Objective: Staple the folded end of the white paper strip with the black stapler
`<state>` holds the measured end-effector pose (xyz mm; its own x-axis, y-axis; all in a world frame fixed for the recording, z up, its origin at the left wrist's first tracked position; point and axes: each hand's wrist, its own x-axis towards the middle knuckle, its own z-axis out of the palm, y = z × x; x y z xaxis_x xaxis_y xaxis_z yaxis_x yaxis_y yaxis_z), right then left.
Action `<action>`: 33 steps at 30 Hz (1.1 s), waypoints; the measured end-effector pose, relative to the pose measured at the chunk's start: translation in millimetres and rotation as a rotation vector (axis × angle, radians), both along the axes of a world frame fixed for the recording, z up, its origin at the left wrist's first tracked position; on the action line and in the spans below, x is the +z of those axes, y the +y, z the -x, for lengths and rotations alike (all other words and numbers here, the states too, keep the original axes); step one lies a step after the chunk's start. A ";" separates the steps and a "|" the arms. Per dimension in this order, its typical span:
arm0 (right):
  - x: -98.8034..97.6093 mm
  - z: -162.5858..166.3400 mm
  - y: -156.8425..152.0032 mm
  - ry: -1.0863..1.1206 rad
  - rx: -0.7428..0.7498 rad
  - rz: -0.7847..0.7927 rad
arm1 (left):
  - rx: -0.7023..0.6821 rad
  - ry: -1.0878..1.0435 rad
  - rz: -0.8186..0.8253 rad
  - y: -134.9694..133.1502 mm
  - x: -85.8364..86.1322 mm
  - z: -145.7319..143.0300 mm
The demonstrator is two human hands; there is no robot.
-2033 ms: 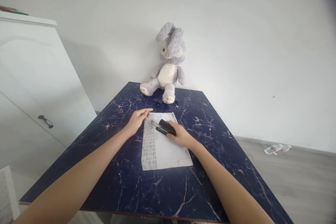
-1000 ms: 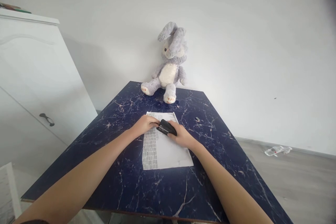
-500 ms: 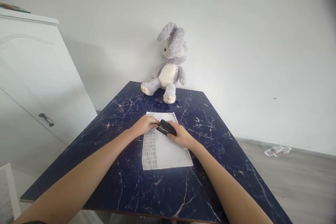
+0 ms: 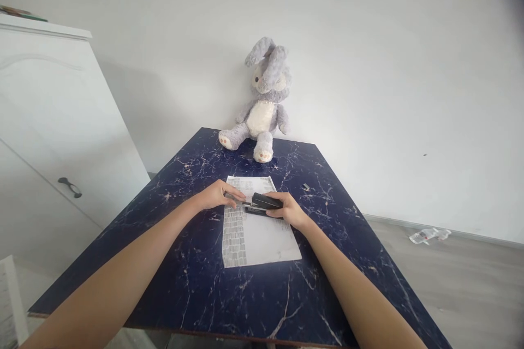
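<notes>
A black stapler (image 4: pixel 265 203) lies across a printed sheet of paper (image 4: pixel 258 234) on the dark blue marble table (image 4: pixel 196 283). My right hand (image 4: pixel 289 209) is closed round the stapler's rear end. The stapler is hinged apart, with a thin metal rail (image 4: pixel 237 199) sticking out to the left. My left hand (image 4: pixel 216 195) pinches that rail at its tip, just over the paper's upper left part.
A grey plush rabbit (image 4: pixel 262 103) sits at the table's far edge against the white wall. A small dark bit (image 4: pixel 305 186) lies on the table right of the paper. A white cabinet (image 4: pixel 53 131) stands at left. A plastic bottle (image 4: pixel 429 235) lies on the floor at right.
Half a second ago both hands were pressed together over the shut stapler. Now the stapler is apart, and my left hand has drawn left, holding the metal rail.
</notes>
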<state>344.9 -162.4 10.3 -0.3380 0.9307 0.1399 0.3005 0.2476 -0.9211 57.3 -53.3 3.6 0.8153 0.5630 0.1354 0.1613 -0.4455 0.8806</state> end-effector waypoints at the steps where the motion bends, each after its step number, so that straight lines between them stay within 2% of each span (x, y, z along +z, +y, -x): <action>1: -0.7 -0.4 -0.4 0.046 0.015 0.007 | -0.003 -0.036 0.018 -2.1 0.5 -2.5; 5: -1.4 7.1 -5.0 0.161 0.056 -0.015 | 0.035 -0.179 -0.053 -17.2 3.4 -19.3; 10: 6.9 22.5 -11.9 0.155 0.085 -0.071 | 0.053 -0.169 -0.111 -31.4 7.3 -32.2; 12: 11.2 27.0 -12.3 0.121 0.042 -0.094 | 0.098 -0.209 -0.121 -27.8 7.8 -30.8; 14: 13.1 30.5 -11.0 0.075 -0.078 -0.133 | 0.221 -0.340 -0.101 -18.2 7.7 -25.4; 16: 11.3 32.7 -8.3 0.002 -0.246 -0.177 | 0.408 -0.561 -0.011 -4.4 7.6 -15.4; 18: 5.6 33.4 -4.7 -0.093 -0.396 -0.204 | 0.557 -0.810 0.178 10.9 8.0 0.1; 21: -7.5 34.4 0.5 -0.199 -0.507 -0.209 | 0.558 -1.095 0.505 30.2 9.6 30.4; 23: -16.7 38.9 2.9 -0.220 -0.516 -0.218 | 0.541 -1.221 0.606 37.6 10.7 49.3; 28: -28.5 80.4 13.3 -0.210 -0.494 -0.237 | 0.535 -1.346 0.647 40.1 12.4 70.1; 33: -18.5 139.0 46.9 -0.176 -0.420 -0.186 | 0.534 -1.315 0.634 37.8 14.8 72.0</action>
